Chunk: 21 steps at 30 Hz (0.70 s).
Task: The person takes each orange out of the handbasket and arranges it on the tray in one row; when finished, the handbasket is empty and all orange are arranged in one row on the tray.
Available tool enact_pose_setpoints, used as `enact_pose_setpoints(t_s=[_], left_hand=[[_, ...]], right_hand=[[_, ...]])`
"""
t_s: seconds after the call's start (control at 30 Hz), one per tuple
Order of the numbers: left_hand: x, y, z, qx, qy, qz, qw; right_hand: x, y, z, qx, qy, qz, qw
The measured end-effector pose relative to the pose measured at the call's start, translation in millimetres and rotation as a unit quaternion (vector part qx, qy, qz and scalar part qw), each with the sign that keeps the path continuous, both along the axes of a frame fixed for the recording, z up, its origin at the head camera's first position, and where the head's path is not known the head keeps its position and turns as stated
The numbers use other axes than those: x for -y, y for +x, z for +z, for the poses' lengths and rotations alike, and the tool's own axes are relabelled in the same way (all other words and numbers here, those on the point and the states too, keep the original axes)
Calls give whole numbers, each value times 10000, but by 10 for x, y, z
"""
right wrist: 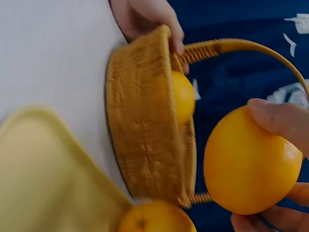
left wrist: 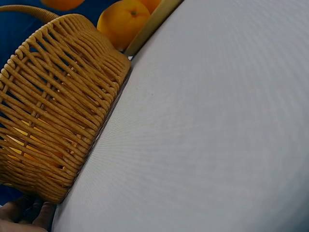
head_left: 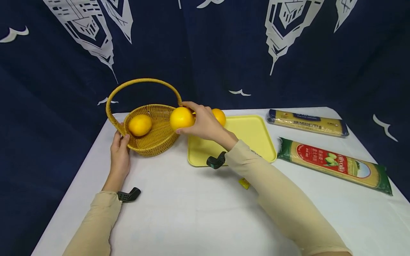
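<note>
A wicker basket [head_left: 154, 144] with a tall arched handle stands on the left of the table, with one orange [head_left: 140, 125] inside it. My left hand [head_left: 120, 153] grips the basket's left rim near the handle's foot, thumb on the near side. My right hand [head_left: 206, 122] holds another orange [head_left: 182, 118] by the basket's right rim, thumb and fingers around the fruit. In the right wrist view this held orange [right wrist: 252, 162] is apart from the basket wall [right wrist: 140, 121]. Behind the right hand, a further orange [head_left: 219, 116] sits at the yellow tray [head_left: 253, 138].
Two packs of pasta lie at the right: a spaghetti pack [head_left: 307, 122] at the back and a green-ended pack [head_left: 336, 165] nearer. A small yellow piece [head_left: 244, 183] lies beneath the right forearm. Behind the white table [head_left: 179, 213] hangs a dark blue cloth [head_left: 205, 53].
</note>
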State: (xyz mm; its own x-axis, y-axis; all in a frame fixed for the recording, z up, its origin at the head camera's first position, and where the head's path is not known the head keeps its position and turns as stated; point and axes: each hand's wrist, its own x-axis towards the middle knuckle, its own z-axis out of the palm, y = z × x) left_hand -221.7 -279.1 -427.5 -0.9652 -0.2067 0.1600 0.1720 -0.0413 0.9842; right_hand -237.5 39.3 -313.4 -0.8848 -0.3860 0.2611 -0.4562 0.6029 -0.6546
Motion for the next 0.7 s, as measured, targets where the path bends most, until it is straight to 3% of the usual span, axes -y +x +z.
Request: enact_pose_setpoints(t_s=[0.17,0.4,0.7], left_hand=[[0,-9,4,-39,104,12,9999],[-22,-23,-11,7,112,-52,9999],[5,-33,4,-73,209,-8,9998]], right_hand=[[-345,46,47,-44,-45,-63,10000],[-846,152,-21,114,-485,-595,9970],[-1220,63,-120,45,-514,-1143,9921]])
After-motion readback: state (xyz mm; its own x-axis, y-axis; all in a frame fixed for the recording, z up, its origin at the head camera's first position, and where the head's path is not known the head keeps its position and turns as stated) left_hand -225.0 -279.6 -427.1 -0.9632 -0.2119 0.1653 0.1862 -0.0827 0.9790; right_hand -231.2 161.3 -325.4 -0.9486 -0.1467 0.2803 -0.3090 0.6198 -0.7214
